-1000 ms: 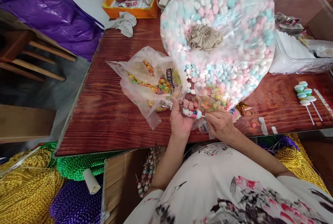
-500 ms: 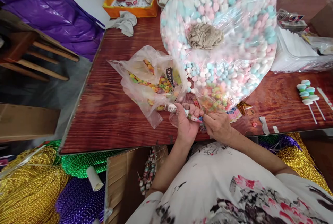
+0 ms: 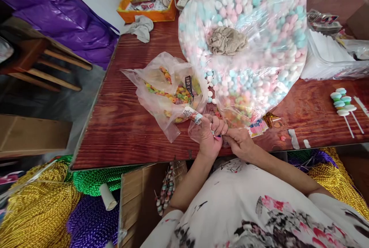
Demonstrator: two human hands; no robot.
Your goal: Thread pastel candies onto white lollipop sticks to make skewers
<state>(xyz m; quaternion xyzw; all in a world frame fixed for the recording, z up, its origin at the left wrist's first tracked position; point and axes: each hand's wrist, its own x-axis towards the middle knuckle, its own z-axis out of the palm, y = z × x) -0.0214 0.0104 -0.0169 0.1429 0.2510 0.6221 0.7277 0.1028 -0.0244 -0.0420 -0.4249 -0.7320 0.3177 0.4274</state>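
Note:
My left hand (image 3: 211,136) is closed around a narrow wrapped candy stick (image 3: 193,115), whose printed clear end sticks out up and to the left. Most of the stick is hidden by the fingers. My right hand (image 3: 241,142) pinches its near end, close against the left fingers; the exact spot is covered. Just beyond the hands lies an opened clear bag of coloured candy rings (image 3: 173,96). Behind it spreads a large clear bag of pink, white and blue candies (image 3: 245,17), with a crumpled brown cloth (image 3: 227,40) on top.
Two candy skewers (image 3: 343,102) lie at the right beside paper scraps (image 3: 292,138). A clear plastic bin (image 3: 325,69) stands at back right, an orange tray (image 3: 147,15) at back left. Below the table edge are a cardboard box (image 3: 132,202) and shiny bead strands (image 3: 40,202).
The wrapped stick has tilted and shifted in my left hand, with more of its printed end showing at the upper left. My right fingers have drawn into a tighter pinch.

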